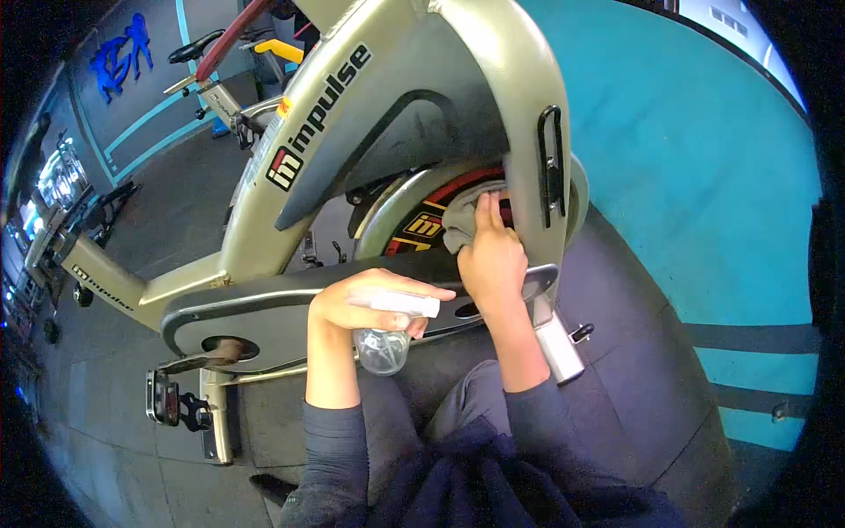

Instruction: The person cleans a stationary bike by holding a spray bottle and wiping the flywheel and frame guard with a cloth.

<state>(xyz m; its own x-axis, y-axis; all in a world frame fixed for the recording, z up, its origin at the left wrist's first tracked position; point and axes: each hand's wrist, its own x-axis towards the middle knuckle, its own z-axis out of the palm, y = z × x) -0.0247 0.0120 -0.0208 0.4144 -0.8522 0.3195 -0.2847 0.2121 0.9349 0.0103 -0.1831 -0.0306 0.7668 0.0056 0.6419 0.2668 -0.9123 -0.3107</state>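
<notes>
My left hand (pixel 356 299) is closed around a clear spray bottle (pixel 382 352) with a white spray head, held just in front of the bike's lower guard. With its fingers pressed on a grey cloth (pixel 459 222), my right hand (pixel 495 260) reaches up to the flywheel (pixel 400 216) of the exercise bike. The cloth lies against the wheel's dark, red-rimmed face, partly hidden by the fingers. Above it runs the bike's beige frame (pixel 304 132), marked "impulse". The grey lower guard (pixel 273 321) passes behind both forearms.
A pedal (pixel 163 398) sticks out at the lower left. The bike's front foot (pixel 556 339) rests on dark floor tiles to the right. Behind stands another bike with a black saddle (pixel 195 46). A teal wall (pixel 687 167) rises on the right.
</notes>
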